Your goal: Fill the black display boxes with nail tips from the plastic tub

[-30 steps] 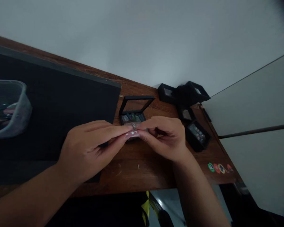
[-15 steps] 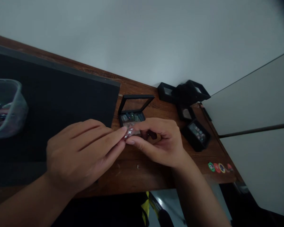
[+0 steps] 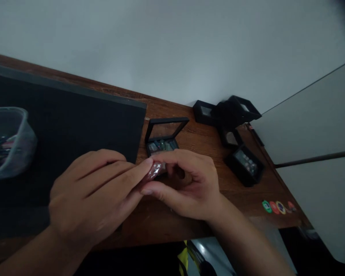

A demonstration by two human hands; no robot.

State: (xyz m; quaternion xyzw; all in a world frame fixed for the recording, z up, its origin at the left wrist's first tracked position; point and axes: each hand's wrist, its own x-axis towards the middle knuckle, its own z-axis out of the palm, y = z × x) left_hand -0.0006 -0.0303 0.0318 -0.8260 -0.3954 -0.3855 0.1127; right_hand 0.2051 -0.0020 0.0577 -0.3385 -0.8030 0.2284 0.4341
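Observation:
My left hand (image 3: 92,195) and my right hand (image 3: 184,180) meet over the front of the wooden table (image 3: 207,184). Together they pinch a small pinkish piece with white star marks (image 3: 154,170) between their fingertips. What the piece is I cannot make out. Just behind the fingers stands a small black display box (image 3: 163,134) with its clear lid raised and several small items inside. Both hands are closed in a pinch.
A large black mat (image 3: 63,126) covers the left of the table. A clear plastic tub (image 3: 8,142) with mixed items sits on it at far left. More black display boxes (image 3: 232,119) cluster at the right, one box (image 3: 244,163) nearer. Round stickers (image 3: 277,207) mark the table's right corner.
Both hands have drawn back toward me and slightly down, still pinching the starred piece. The camera view shifted a little.

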